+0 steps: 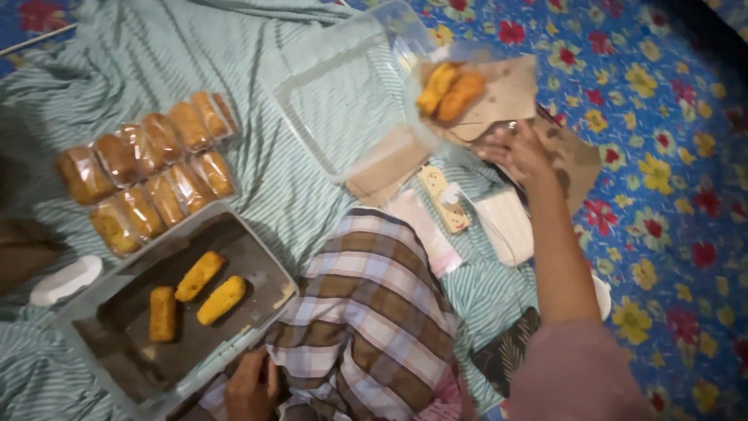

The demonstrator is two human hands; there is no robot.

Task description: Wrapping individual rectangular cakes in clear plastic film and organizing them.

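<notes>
Right hand (518,152) reaching out, fingers spread, touching the near edge of brown paper (506,93) bearing two fried rolls (450,93), under a clear lid (351,86) at the far edge of the striped cloth (156,54). Left hand (251,386) curled at the near corner of the grey tray (109,320) with three rolls (196,292); grip unclear. Wrapped rolls (148,175) just beyond. Risk, as judged: tugged paper tipping, rolls sliding onto the floral sheet (670,156).
</notes>
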